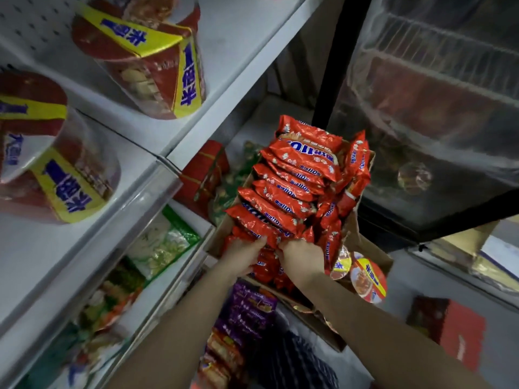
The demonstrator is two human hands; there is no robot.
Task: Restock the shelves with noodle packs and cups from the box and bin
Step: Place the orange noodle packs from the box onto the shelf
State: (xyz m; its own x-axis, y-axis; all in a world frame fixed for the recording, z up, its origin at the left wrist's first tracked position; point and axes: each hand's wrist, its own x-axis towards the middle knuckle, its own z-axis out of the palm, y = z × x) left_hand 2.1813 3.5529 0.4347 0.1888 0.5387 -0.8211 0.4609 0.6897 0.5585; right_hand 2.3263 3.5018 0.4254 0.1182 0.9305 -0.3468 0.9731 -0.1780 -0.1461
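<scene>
Both hands (273,255) grip packs (283,192) (red); box (362,242) full

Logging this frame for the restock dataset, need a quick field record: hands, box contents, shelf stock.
left hand: fingers curled on the nearest red noodle pack
right hand: gripping the same end of the row
cardboard box: holds a row of red packs, more upright along its right side
cups in box: two noodle cups at the near right corner
upper shelves: large red-and-yellow noodle bowls
lower shelves: green packets
</scene>
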